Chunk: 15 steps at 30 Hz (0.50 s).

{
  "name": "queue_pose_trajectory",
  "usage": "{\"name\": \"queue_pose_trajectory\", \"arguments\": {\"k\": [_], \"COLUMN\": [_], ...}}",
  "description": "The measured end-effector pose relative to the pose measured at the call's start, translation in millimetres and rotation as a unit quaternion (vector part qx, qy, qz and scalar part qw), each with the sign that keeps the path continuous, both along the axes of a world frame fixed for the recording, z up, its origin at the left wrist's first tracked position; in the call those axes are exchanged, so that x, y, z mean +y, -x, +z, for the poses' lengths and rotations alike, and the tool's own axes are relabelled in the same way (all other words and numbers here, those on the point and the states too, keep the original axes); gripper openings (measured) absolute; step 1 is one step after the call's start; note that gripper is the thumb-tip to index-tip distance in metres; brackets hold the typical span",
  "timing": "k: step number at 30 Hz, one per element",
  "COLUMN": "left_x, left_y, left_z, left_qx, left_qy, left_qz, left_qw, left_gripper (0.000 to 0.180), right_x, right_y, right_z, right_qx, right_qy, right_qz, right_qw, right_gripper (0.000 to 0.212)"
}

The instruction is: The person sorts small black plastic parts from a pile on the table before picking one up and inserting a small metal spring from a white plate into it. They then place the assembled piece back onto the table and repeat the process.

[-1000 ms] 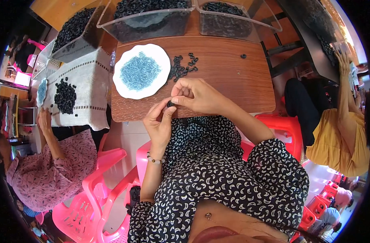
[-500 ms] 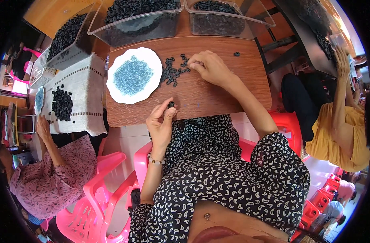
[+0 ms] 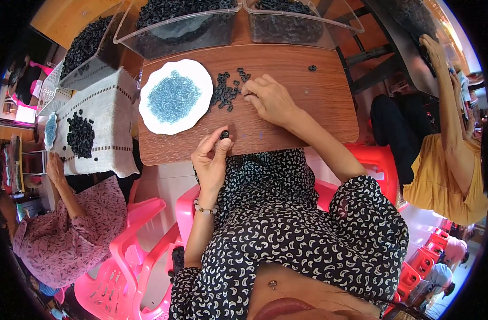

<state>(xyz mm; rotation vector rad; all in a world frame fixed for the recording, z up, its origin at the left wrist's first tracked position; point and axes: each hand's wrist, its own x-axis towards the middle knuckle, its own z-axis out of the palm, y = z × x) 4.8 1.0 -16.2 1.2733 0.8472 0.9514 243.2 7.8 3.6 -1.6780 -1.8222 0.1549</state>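
My left hand (image 3: pixel 211 158), above the near edge of the table, pinches a small black ring-shaped part (image 3: pixel 225 135) between thumb and forefinger. My right hand (image 3: pixel 269 100) is over the tabletop, just right of a loose pile of the same black parts (image 3: pixel 223 92). Its thumb and fingers are pressed together, and whatever lies between their tips is too small to make out. Left of the pile stands a white scalloped plate (image 3: pixel 146 114), heaped with tiny bluish clear pieces (image 3: pixel 174 97).
Clear plastic bins (image 3: pixel 188 26) of black parts line the table's far edge. A lone black part (image 3: pixel 312 68) lies at the far right of the brown table (image 3: pixel 321 114). At left, a person's hand (image 3: pixel 55 169) rests by a cloth-covered table (image 3: pixel 118 122); another person's hand (image 3: pixel 434 52) works at right.
My right hand has moved slightly nearer and left beside the pile. The left hand keeps its black part, shifting only a little and turning it slightly.
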Motion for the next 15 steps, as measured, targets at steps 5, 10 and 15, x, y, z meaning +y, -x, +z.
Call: {"name": "queue_pose_trajectory", "arguments": {"k": [5,10,15], "left_x": [-0.3,-3.4,-7.3], "left_y": [0.8,-3.6,-7.4], "left_z": [1.3,14.0,23.8], "left_qx": [-0.031,-0.066,-0.055], "left_qy": [0.020,0.027,0.019], "left_qz": [-0.006,0.005,-0.008], "left_qw": [0.999,0.997,0.998], "left_gripper": [0.030,0.029,0.029], "right_x": [-11.3,-28.4,-51.4], "right_y": [5.8,17.0,31.2], "right_z": [12.1,30.0,52.2], "right_qx": [0.130,0.370,0.510], "right_qy": [-0.011,0.112,0.184], "right_qz": [0.002,0.020,0.062], "right_qw": [0.992,0.922,0.838], "right_gripper": [0.012,0.020,0.023]}}
